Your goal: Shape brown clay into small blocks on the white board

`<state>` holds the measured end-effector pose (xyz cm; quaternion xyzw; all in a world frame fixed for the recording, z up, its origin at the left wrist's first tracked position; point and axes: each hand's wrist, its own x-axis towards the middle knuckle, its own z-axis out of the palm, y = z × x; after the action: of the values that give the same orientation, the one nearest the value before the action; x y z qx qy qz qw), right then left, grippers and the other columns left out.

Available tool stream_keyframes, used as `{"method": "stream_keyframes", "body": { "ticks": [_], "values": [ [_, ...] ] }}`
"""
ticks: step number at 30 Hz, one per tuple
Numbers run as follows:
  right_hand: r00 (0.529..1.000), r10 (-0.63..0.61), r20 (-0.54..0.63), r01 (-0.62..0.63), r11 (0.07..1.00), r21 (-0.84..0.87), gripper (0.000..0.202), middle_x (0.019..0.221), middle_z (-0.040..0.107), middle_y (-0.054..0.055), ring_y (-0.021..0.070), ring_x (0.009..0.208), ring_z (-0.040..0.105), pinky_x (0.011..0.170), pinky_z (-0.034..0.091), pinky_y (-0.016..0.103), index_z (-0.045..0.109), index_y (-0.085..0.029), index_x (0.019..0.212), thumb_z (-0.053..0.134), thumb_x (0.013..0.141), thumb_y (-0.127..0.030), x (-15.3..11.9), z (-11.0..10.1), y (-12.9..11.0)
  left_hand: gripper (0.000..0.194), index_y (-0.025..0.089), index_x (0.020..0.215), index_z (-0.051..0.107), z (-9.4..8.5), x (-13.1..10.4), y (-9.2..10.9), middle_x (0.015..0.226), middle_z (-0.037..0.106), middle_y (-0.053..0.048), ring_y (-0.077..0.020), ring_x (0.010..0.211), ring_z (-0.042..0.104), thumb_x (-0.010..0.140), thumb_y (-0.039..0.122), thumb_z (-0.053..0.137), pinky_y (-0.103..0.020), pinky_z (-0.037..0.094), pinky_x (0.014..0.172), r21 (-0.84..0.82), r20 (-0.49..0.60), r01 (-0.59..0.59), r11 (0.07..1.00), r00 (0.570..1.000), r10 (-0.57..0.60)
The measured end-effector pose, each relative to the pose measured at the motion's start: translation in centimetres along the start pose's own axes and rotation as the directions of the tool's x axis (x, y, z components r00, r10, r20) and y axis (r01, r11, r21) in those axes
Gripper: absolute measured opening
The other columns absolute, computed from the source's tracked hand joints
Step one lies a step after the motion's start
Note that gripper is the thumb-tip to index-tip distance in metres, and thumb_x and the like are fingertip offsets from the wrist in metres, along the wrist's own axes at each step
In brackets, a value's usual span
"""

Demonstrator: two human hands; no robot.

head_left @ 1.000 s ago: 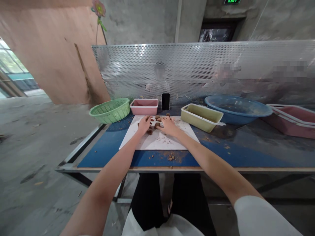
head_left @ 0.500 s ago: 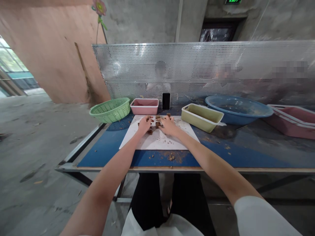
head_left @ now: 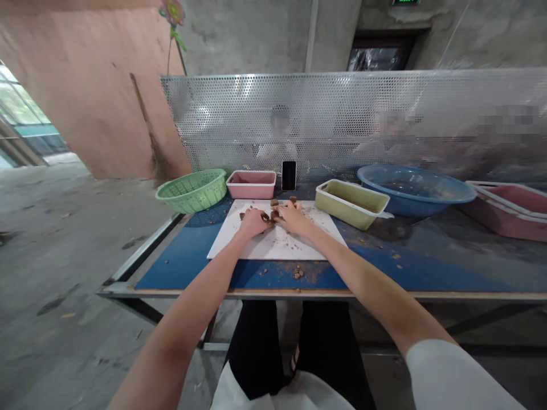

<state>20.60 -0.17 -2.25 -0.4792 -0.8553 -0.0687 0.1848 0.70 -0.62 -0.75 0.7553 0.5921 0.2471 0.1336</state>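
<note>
A white board (head_left: 226, 236) lies on the blue tabletop, scattered with brown crumbs. Over its left half, my left hand (head_left: 254, 222) curls its fingers inward, closed against a dark brown lump at its fingertips. My right hand (head_left: 292, 217) comes in from the other side, fingers bent round a brown lump (head_left: 274, 216) between the two hands. The fingers partly hide these pieces, which look like dry clay or earth. Two more brown lumps lie just beyond my right hand, one (head_left: 274, 203) near its fingertips and another (head_left: 293, 199) behind it.
Behind the board stand a pink basin (head_left: 251, 192) and an upright phone (head_left: 289, 175). A green basket (head_left: 192, 193) is at left; an olive basin (head_left: 348, 210), a blue tub (head_left: 414, 193) and pink basins (head_left: 508, 216) are at right. A perforated metal screen (head_left: 325, 108) closes the back.
My left hand has shifted slightly right and towards me, its fingers drawing in to the brown lump near my right hand. My right hand stays almost in place.
</note>
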Motion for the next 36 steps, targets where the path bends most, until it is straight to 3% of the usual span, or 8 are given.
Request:
{"method": "stream_keyframes", "body": {
  "ticks": [7,14,20,31,36],
  "values": [
    [1.0,0.002,-0.02,-0.002,1.0,0.003,0.037,0.132,0.069,0.019,0.0359,0.128,0.05,0.101,0.033,0.05,0.063,-0.017,0.139,0.046,0.109,-0.032,-0.3,-0.5,-0.5,0.036,0.02,0.099,0.088,0.3,-0.3,0.6,0.08,0.081,-0.01,-0.0301,0.091,0.072,0.081,0.049,0.079,-0.036,0.051,0.09,0.122,-0.022,-0.016,0.992,1.0,0.019],
    [0.995,-0.057,-0.086,0.057,0.998,0.001,0.03,0.141,0.068,0.014,0.035,0.128,0.046,0.1,0.031,0.049,0.07,-0.019,0.128,0.055,0.105,-0.033,-0.3,-0.7,-0.1,0.028,0.019,0.099,0.089,0.5,-0.6,1.5,0.093,0.083,-0.014,-0.0316,0.097,0.072,0.085,0.039,0.077,-0.037,0.05,0.096,0.166,-0.04,-0.037,0.985,0.998,0.044],
    [0.989,-0.082,-0.126,0.08,0.997,-0.019,0.028,0.143,0.069,0.008,0.0335,0.127,0.044,0.101,0.025,0.051,0.082,-0.027,0.108,0.055,0.106,-0.036,-0.8,-1.3,0.1,0.025,0.018,0.101,0.089,0.2,-0.6,1.8,0.093,0.084,-0.012,-0.0272,0.089,0.072,0.087,0.035,0.076,-0.034,0.05,0.093,0.146,-0.022,-0.054,0.988,0.998,0.058],
    [0.993,-0.062,-0.099,0.065,0.998,0.022,0.027,0.143,0.07,0.006,0.0338,0.128,0.043,0.099,0.026,0.05,0.084,-0.034,0.114,0.058,0.105,-0.036,-0.9,-1.6,0.0,0.021,0.018,0.101,0.089,0.3,0.2,1.1,0.094,0.084,-0.011,-0.0249,0.086,0.073,0.083,0.027,0.081,-0.03,0.049,0.084,0.093,-0.01,-0.054,0.994,0.998,0.055],
    [0.993,-0.066,-0.098,0.07,0.997,0.043,0.028,0.142,0.07,0.007,0.0334,0.128,0.043,0.099,0.025,0.05,0.084,-0.033,0.114,0.057,0.104,-0.033,-0.9,-1.4,0.1,0.025,0.016,0.105,0.088,0.4,0.1,1.1,0.073,0.08,-0.008,-0.0224,0.072,0.07,0.087,0.031,0.078,-0.029,0.05,0.076,0.063,0.008,-0.003,0.998,1.0,0.002]
  ]
}}
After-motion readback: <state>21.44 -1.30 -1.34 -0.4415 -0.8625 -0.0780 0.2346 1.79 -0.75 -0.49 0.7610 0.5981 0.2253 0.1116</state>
